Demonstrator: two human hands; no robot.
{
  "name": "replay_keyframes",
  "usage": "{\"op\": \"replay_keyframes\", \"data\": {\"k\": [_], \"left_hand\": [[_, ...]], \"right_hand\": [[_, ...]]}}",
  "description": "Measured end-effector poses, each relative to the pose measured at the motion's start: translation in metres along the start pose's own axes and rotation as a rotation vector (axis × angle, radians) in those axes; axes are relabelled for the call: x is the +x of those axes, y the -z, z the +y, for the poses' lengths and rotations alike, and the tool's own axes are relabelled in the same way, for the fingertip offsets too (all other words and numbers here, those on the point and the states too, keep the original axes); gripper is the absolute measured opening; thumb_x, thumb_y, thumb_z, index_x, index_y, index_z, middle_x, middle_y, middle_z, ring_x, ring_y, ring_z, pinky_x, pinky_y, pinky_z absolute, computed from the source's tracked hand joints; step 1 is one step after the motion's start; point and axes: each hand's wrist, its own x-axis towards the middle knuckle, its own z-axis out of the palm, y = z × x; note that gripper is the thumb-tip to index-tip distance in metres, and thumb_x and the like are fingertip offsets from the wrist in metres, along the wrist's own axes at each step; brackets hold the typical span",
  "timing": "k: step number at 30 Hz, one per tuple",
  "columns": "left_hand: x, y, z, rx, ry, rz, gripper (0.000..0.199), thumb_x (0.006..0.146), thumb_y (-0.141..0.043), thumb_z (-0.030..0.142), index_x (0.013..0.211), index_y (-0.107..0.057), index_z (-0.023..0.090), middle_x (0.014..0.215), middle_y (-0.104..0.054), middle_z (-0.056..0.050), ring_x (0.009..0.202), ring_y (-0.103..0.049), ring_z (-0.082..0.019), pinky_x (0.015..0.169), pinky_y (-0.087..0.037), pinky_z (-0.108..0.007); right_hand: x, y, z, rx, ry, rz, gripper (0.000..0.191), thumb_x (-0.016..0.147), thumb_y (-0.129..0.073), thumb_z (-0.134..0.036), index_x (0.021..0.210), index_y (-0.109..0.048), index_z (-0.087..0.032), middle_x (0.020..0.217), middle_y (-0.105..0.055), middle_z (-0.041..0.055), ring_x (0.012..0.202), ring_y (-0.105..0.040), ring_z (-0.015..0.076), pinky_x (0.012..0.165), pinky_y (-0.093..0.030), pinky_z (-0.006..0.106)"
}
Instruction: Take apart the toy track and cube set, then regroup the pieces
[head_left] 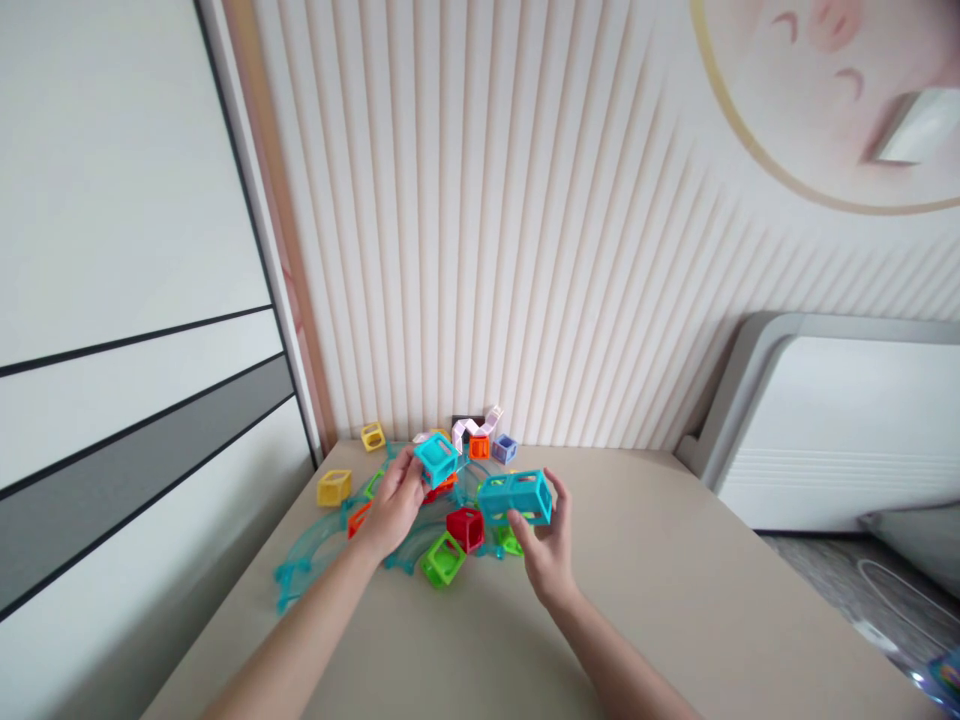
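My left hand point(399, 505) is closed on a teal open-sided toy cube point(436, 458), raised above the pile of pieces. My right hand point(549, 545) grips a longer teal block point(515, 497) with open windows, which looks like two such cubes joined end to end. A small gap separates the two teal pieces. Just below them on the table lie a red cube point(466, 529) and a green cube point(443, 560). Curved see-through teal track pieces point(315, 550) spread out under and to the left of my left hand.
Yellow cubes point(334, 488) lie at the table's left. Near the wall are an orange cube point(478, 447), a purple cube point(504, 448) and a pale pink zigzag piece point(476, 430). The table point(637, 560) meets a ribbed wall point(480, 220); a white cabinet point(135, 250) stands left, a headboard point(862, 420) right.
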Motion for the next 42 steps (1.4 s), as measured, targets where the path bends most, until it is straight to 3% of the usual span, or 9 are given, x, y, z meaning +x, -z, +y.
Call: {"op": "replay_keyframes", "data": {"k": [4, 9, 16, 20, 23, 27, 33, 37, 42], "left_hand": [[-0.030, -0.009, -0.012, -0.290, 0.087, -0.068, 0.043, 0.077, -0.077, 0.062, 0.098, -0.063, 0.026, 0.105, -0.074, -0.004, 0.108, -0.067, -0.026, 0.094, -0.055, -0.042], [-0.047, -0.011, -0.019, -0.494, 0.138, -0.290, 0.022, 0.091, -0.070, 0.047, 0.099, -0.066, 0.027, 0.125, -0.070, -0.003, 0.126, -0.061, -0.027, 0.105, -0.050, -0.050], [-0.064, -0.011, -0.018, -0.548, 0.286, -0.344, 0.031, 0.082, -0.083, 0.037, 0.102, -0.062, 0.026, 0.117, -0.074, -0.005, 0.101, -0.073, -0.023, 0.084, -0.059, -0.035], [-0.070, -0.014, -0.019, -0.542, 0.380, -0.405, 0.049, 0.079, -0.086, 0.040, 0.119, -0.062, 0.023, 0.106, -0.077, -0.010, 0.095, -0.076, -0.025, 0.077, -0.058, -0.031], [-0.072, -0.017, -0.023, -0.508, 0.468, -0.459, 0.062, 0.080, -0.084, 0.043, 0.133, -0.058, 0.022, 0.110, -0.077, -0.015, 0.096, -0.076, -0.026, 0.074, -0.058, -0.030], [-0.077, -0.021, -0.031, -0.504, 0.536, -0.467, 0.060, 0.085, -0.079, 0.044, 0.138, -0.058, 0.024, 0.111, -0.076, -0.015, 0.085, -0.077, -0.024, 0.063, -0.058, -0.028], [-0.079, -0.027, -0.033, -0.505, 0.541, -0.425, 0.047, 0.084, -0.079, 0.049, 0.124, -0.070, 0.025, 0.088, -0.077, -0.007, 0.068, -0.072, -0.018, 0.059, -0.059, -0.027], [-0.078, -0.027, -0.025, -0.457, 0.496, -0.423, 0.044, 0.084, -0.076, 0.052, 0.119, -0.074, 0.024, 0.091, -0.076, -0.008, 0.069, -0.070, -0.017, 0.061, -0.058, -0.027], [-0.081, -0.029, -0.022, -0.341, 0.388, -0.481, 0.058, 0.080, -0.077, 0.058, 0.126, -0.070, 0.023, 0.108, -0.074, -0.014, 0.083, -0.072, -0.025, 0.059, -0.057, -0.029]], "right_hand": [[0.023, -0.021, 0.001, 0.103, 0.024, 0.189, 0.063, 0.087, -0.072, -0.052, 0.137, -0.046, -0.024, 0.109, -0.070, 0.0076, 0.094, -0.068, 0.0235, 0.083, -0.057, 0.038], [0.020, -0.019, 0.012, 0.151, -0.078, 0.233, 0.075, 0.085, -0.073, -0.053, 0.147, -0.041, -0.025, 0.111, -0.071, 0.0069, 0.095, -0.069, 0.0231, 0.083, -0.057, 0.038], [0.007, -0.006, 0.008, 0.147, -0.121, 0.232, 0.059, 0.082, -0.076, -0.056, 0.127, -0.055, -0.025, 0.093, -0.072, 0.0021, 0.079, -0.069, 0.0204, 0.068, -0.056, 0.031], [0.010, -0.006, 0.010, 0.212, -0.146, 0.226, 0.040, 0.085, -0.071, -0.060, 0.099, -0.063, -0.023, 0.072, -0.065, -0.0023, 0.059, -0.059, 0.0149, 0.055, -0.049, 0.025], [0.010, -0.007, 0.010, 0.284, -0.186, 0.199, 0.038, 0.084, -0.071, -0.061, 0.092, -0.062, -0.024, 0.071, -0.067, -0.0024, 0.060, -0.062, 0.0160, 0.058, -0.053, 0.028], [0.006, -0.008, 0.006, 0.306, -0.234, 0.140, 0.042, 0.083, -0.071, -0.062, 0.099, -0.065, -0.024, 0.085, -0.073, 0.0022, 0.073, -0.069, 0.0209, 0.068, -0.058, 0.033], [-0.002, -0.010, 0.004, 0.293, -0.267, 0.056, 0.052, 0.081, -0.074, -0.062, 0.116, -0.067, -0.025, 0.101, -0.076, 0.0050, 0.081, -0.072, 0.0246, 0.069, -0.060, 0.035], [-0.004, -0.011, 0.007, 0.266, -0.249, 0.016, 0.061, 0.080, -0.075, -0.062, 0.128, -0.064, -0.026, 0.117, -0.074, 0.0084, 0.092, -0.072, 0.0279, 0.075, -0.060, 0.039], [-0.005, -0.009, 0.009, 0.148, -0.175, -0.004, 0.064, 0.084, -0.073, -0.059, 0.137, -0.058, -0.025, 0.114, -0.073, 0.0092, 0.089, -0.070, 0.0253, 0.069, -0.059, 0.033]]}}
